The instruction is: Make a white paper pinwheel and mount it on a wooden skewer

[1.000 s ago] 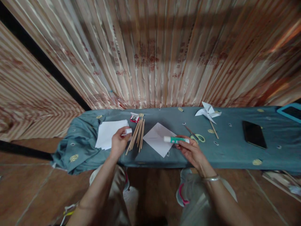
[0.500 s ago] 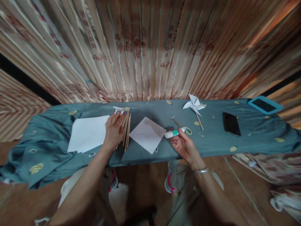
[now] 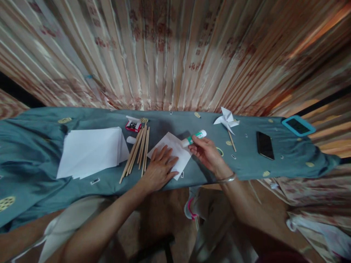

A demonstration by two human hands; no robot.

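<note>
A square sheet of white paper (image 3: 181, 155) lies turned like a diamond on the cloth-covered table. My left hand (image 3: 159, 168) rests flat on its left half, fingers spread. In my right hand (image 3: 205, 151) is a white and green glue stick (image 3: 197, 136), its tip down at the paper's upper right edge. The white cap (image 3: 131, 140) of the glue stick lies left of a bundle of thin wooden sticks (image 3: 134, 151). Partly hidden behind my right hand is a pair of scissors, of which a green handle loop (image 3: 220, 151) shows.
A stack of white paper (image 3: 89, 149) lies at the left, with a small red box (image 3: 133, 124) of dark bits behind the sticks. To the right are a finished paper pinwheel (image 3: 227, 119), a black phone (image 3: 265, 145) and a blue-framed tablet (image 3: 298, 125). A curtain (image 3: 175, 54) hangs behind.
My left hand has moved right from beside the sticks onto the paper, and the cap now lies by the sticks. My right hand has brought the glue stick left onto the paper.
</note>
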